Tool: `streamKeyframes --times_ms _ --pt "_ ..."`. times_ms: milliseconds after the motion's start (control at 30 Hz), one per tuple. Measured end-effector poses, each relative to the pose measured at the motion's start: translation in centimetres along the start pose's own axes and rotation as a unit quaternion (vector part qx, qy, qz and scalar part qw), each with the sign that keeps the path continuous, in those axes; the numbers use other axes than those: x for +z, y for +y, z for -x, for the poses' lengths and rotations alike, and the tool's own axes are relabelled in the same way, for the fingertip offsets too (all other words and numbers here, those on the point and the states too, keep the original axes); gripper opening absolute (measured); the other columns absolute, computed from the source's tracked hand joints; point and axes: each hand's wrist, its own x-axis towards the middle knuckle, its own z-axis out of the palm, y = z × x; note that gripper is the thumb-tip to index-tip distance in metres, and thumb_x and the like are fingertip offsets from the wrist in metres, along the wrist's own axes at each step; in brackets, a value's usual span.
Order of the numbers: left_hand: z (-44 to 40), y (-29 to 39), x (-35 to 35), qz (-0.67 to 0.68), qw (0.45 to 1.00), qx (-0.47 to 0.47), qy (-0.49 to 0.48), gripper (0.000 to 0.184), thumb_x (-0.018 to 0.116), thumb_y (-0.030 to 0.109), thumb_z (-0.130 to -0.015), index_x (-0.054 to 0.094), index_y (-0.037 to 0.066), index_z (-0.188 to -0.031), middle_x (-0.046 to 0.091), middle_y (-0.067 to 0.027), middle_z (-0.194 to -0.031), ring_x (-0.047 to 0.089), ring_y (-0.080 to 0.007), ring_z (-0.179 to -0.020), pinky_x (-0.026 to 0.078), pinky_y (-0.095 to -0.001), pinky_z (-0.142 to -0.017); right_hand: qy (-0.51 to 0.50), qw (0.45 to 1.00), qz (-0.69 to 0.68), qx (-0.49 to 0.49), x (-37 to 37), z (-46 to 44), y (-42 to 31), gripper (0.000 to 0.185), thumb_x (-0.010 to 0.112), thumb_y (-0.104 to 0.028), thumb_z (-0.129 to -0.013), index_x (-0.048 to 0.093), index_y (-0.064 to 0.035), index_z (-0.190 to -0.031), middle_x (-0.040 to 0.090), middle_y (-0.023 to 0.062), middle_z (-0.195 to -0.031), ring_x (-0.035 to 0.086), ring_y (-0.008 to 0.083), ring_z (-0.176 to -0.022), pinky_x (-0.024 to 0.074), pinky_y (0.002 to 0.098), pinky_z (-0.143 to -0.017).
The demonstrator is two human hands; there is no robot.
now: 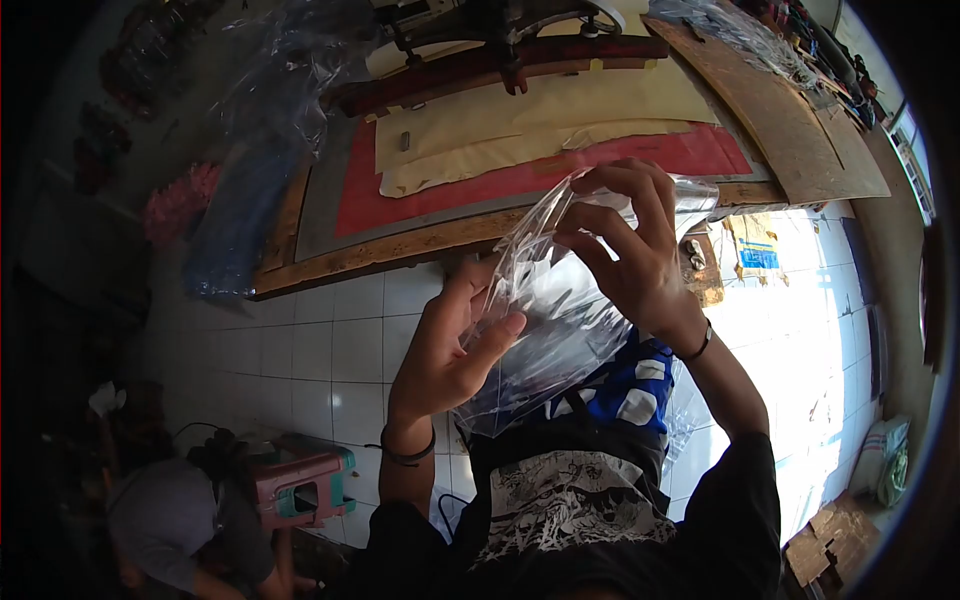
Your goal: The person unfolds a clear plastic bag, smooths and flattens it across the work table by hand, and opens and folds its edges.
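A clear, crinkled plastic bag (560,320) hangs between my two hands, in front of my body and by the table's front edge. My left hand (460,345) is closed on the bag's left side, with the thumb on the near face and the fingers behind the film. Curled over the bag's upper right part, my right hand (635,240) pinches the film between thumb and fingers. Bright reflections cover the plastic, and I cannot make out whether anything is inside it.
A wood-edged table (400,248) bears a red sheet (355,195), tan paper (460,135) and a dark red bar (590,50). More clear plastic (235,225) lies at its left. Another person (165,510) is low at the lower left, beside a pink and green stool (300,485).
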Motion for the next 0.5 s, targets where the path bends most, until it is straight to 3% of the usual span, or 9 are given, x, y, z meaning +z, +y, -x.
streamKeyframes --times_ms 67,167,200,233,267,333,433,500 --pt "0.1 -0.4 -0.7 0.11 0.993 0.027 -0.033 0.053 0.054 0.034 -0.1 0.043 -0.003 -0.135 0.055 -0.0149 -0.129 0.054 -0.0188 -0.118 0.038 -0.0324 -0.102 -0.013 1.0 0.01 0.006 -0.6 0.3 -0.8 0.026 0.082 -0.009 -0.068 0.066 -0.0102 -0.089 0.06 0.0084 -0.105 0.053 0.028 -0.102 0.0433 0.0449 -0.088" --pt "0.2 -0.6 -1.2 0.082 0.994 -0.042 0.051 0.061 0.05 0.048 -0.099 0.046 -0.002 -0.134 0.057 -0.0143 -0.126 0.054 -0.0157 -0.112 0.04 -0.029 -0.095 0.002 1.0 0.006 -0.02 -0.6 0.2 -1.1 0.026 0.082 -0.012 -0.066 0.067 -0.0112 -0.087 0.06 0.0045 -0.093 0.053 0.0232 -0.088 0.0411 0.0399 -0.079" --pt "-0.1 -1.0 -0.9 0.024 0.997 -0.002 0.068 0.046 0.054 0.037 -0.1 0.052 -0.001 -0.126 0.062 -0.0092 -0.111 0.054 -0.0101 -0.097 0.041 -0.0245 -0.082 -0.008 0.999 0.008 -0.035 -0.7 0.2 -1.2 0.026 0.082 -0.014 -0.066 0.067 -0.0112 -0.087 0.06 0.0036 -0.091 0.053 0.0226 -0.085 0.0409 0.0392 -0.078" --pt "0.0 -1.1 -0.9 0.027 0.997 -0.015 0.066 0.04 0.054 0.032 -0.1 0.054 -0.001 -0.122 0.061 -0.0071 -0.106 0.053 -0.0086 -0.093 0.041 -0.0233 -0.079 -0.02 0.999 0.01 -0.05 -0.8 0.3 -1.2 0.026 0.082 -0.015 -0.066 0.067 -0.0113 -0.087 0.06 0.0028 -0.088 0.054 0.0219 -0.083 0.0407 0.0385 -0.076" --pt "0.0 -1.1 -0.9 0.03 0.997 -0.026 0.063 0.034 0.055 0.027 -0.101 0.056 -0.001 -0.119 0.061 -0.005 -0.1 0.053 -0.0071 -0.089 0.04 -0.0221 -0.076 -0.026 0.998 0.009 -0.057 -0.8 0.4 -1.0 0.025 0.075 -0.017 -0.069 0.067 -0.0147 -0.093 0.063 -0.0033 -0.091 0.055 0.017 -0.083 0.0405 0.0386 -0.081" --pt "-0.4 0.2 -0.3 0.011 0.996 -0.011 0.083 0.016 0.055 0.012 -0.1 0.059 -0.002 -0.108 0.058 0.0004 -0.087 0.049 -0.0039 -0.075 0.039 -0.0194 -0.067 -0.037 0.998 0.0 -0.06 -1.1 0.5 -0.7 0.023 0.074 -0.016 -0.07 0.067 -0.0142 -0.092 0.062 -0.0028 -0.091 0.055 0.0176 -0.083 0.0406 0.0373 -0.08" --pt "-1.1 0.3 -0.3 -0.076 0.992 0.049 0.083 0.016 0.054 0.014 -0.101 0.058 0.0 -0.105 0.058 -0.0011 -0.088 0.052 -0.0052 -0.074 0.041 -0.0214 -0.067 -0.058 0.995 -0.024 -0.074 -2.1 -0.1 -0.3 0.024 0.075 -0.015 -0.069 0.066 -0.0112 -0.091 0.062 0.0 -0.089 0.055 0.0196 -0.081 0.0429 0.0351 -0.075" --pt "-1.6 -0.6 -1.2 -0.037 0.994 0.084 0.067 0.015 0.053 0.015 -0.102 0.056 0.001 -0.104 0.058 -0.0019 -0.087 0.054 -0.0068 -0.076 0.044 -0.0226 -0.069 -0.076 0.993 -0.052 -0.072 -2.9 -0.5 -0.5 0.025 0.076 -0.014 -0.068 0.066 -0.0097 -0.09 0.061 0.0015 -0.088 0.055 0.0208 -0.08 0.0442 0.0353 -0.072"
